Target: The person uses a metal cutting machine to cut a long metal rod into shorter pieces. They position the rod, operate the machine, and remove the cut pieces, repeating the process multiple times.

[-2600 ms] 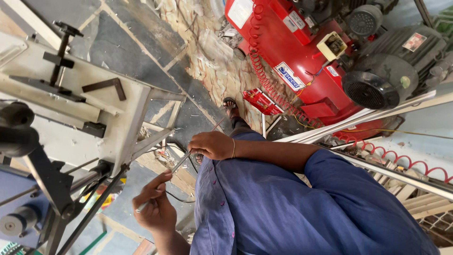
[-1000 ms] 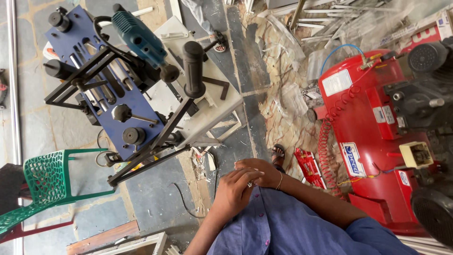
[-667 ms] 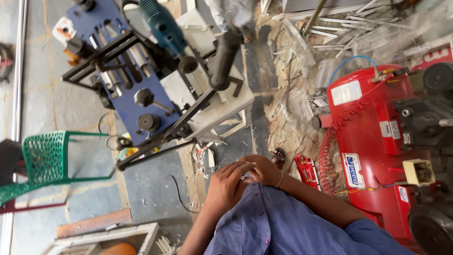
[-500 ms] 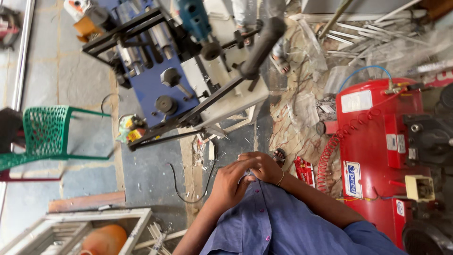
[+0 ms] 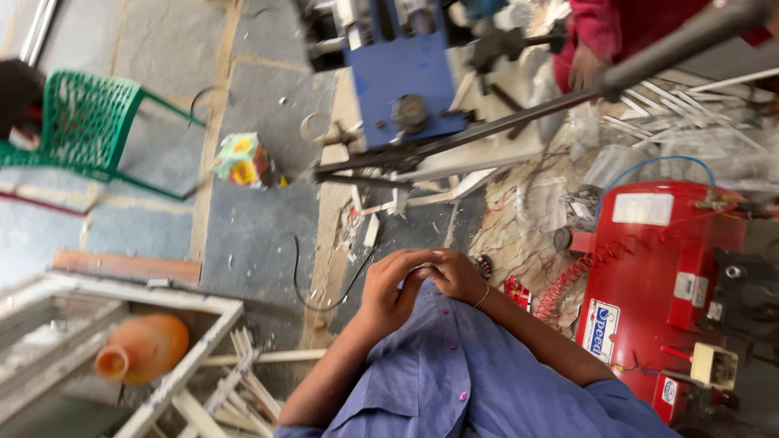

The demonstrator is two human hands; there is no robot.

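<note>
My left hand (image 5: pixel 388 294) and my right hand (image 5: pixel 454 274) meet in front of my blue shirt (image 5: pixel 454 381), fingertips pinched together. A small thin pale piece (image 5: pixel 422 267) shows between the fingers; it is too small to tell what it is. A bangle sits on my right wrist (image 5: pixel 483 297). A thin black cable (image 5: pixel 320 302) curves over the floor just left of my hands. Whether it reaches my fingers is hidden.
A red air compressor (image 5: pixel 665 268) with a red coiled hose (image 5: pixel 568 280) stands at the right. A blue machine on a metal stand (image 5: pixel 398 77) is ahead, with another person in red (image 5: pixel 600 32) behind it. Left: a green chair (image 5: pixel 89 122), a colourful box (image 5: pixel 243 160), an orange pot (image 5: pixel 146 347) and a white frame (image 5: pixel 191 357).
My hands, apart on a thin wire 2.6 s ago, have come together and stay joined. The view has swung, so the blue machine moved up and the pot and frame appeared.
</note>
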